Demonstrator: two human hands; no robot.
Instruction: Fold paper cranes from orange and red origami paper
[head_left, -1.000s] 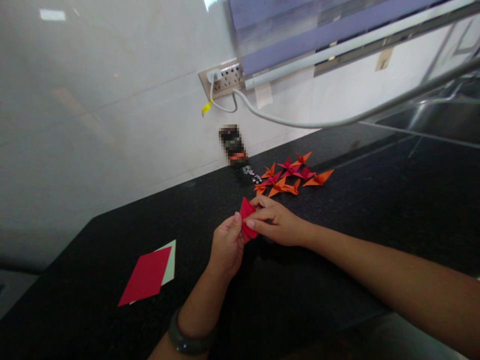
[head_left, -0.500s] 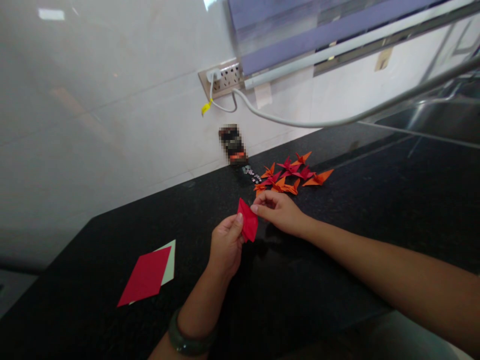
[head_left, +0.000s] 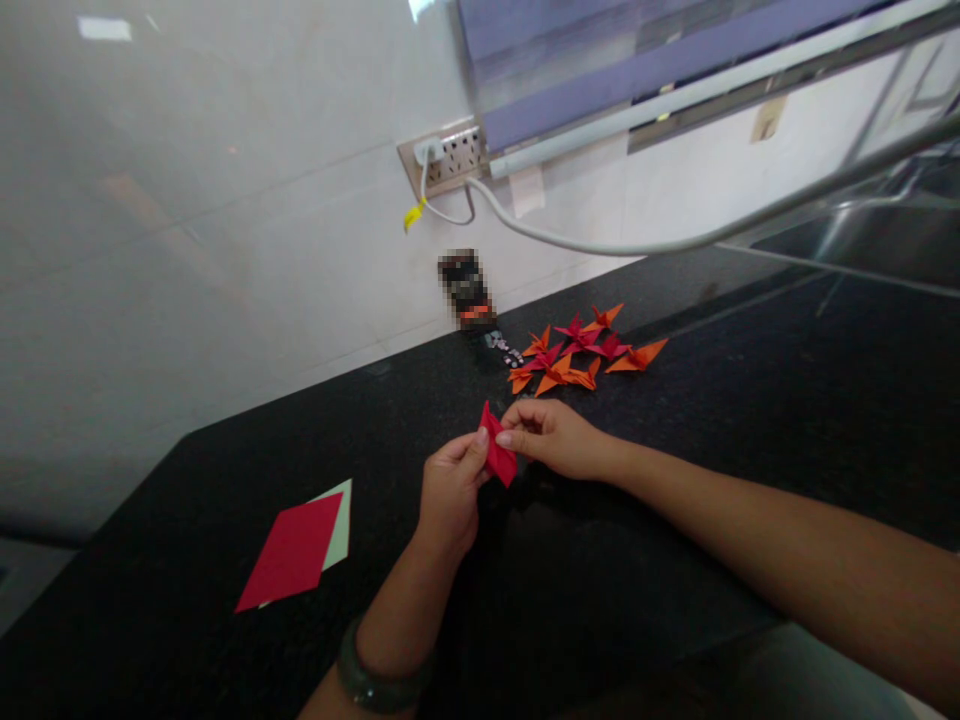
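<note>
A small folded piece of red paper (head_left: 501,460) is held up between both hands over the dark counter. My left hand (head_left: 452,490) pinches its left side, thumb on top. From the right, my right hand (head_left: 559,437) grips the paper's upper right part between thumb and fingers; the fingertips behind the paper are hidden. Just beyond my right hand lies a group of folded paper cranes (head_left: 555,372), some orange and some red. To the left of my left hand, a flat red sheet of paper (head_left: 292,550) rests over a pale green sheet (head_left: 341,528).
A dark blurred-out object (head_left: 466,290) leans against the wall, with a beaded strap (head_left: 504,348) at its foot. Above it is a wall socket (head_left: 442,158) with a plug and white cable. A thick grey hose (head_left: 675,245) crosses at the right. The black counter (head_left: 187,500) runs along the wall.
My right hand has moved slightly down and left, and its thumb now presses onto the red paper. The paper's right side looks folded differently. My left hand has stayed nearly in place.
</note>
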